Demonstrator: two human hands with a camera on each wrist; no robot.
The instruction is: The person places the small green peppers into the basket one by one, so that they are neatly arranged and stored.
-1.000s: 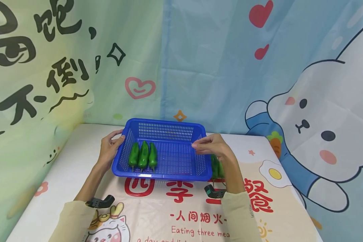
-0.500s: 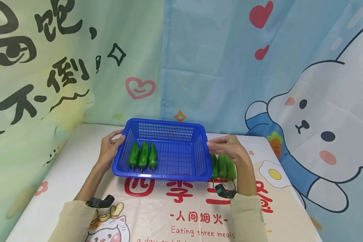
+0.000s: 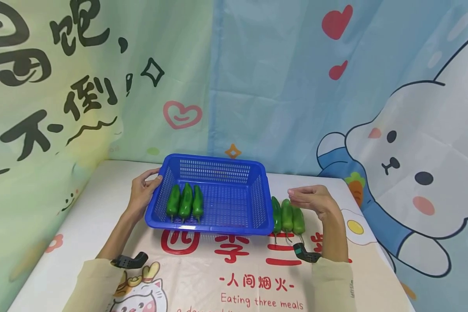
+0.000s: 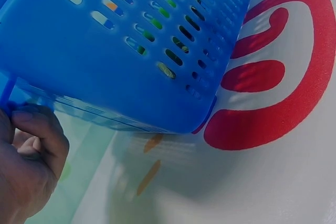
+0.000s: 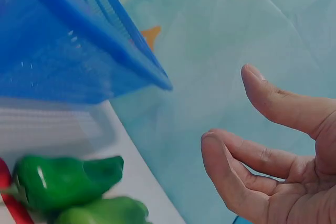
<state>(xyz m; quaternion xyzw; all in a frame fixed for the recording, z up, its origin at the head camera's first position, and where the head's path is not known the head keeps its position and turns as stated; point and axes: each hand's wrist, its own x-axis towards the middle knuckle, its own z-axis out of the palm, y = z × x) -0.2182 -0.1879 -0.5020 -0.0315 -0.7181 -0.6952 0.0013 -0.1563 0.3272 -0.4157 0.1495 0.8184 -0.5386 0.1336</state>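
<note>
Blue latticed plastic basket [image 3: 210,228] clamped in the left fingers [image 4: 47,132] alone, the parted right fingers [image 5: 223,171] move clear, free beside three long green peppers [image 3: 287,215].

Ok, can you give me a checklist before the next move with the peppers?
1. Left grip holding the blue basket by its side: ok.
2. Right grip holding nothing: ok, thumb and fingers are apart.
3. Free space in the basket: ok, beside the three inside peppers.
4. All peppers in the basket: not ok, three outside peppers lie to its right.
5. Basket's whole base flat on the table: cannot tell.
</note>
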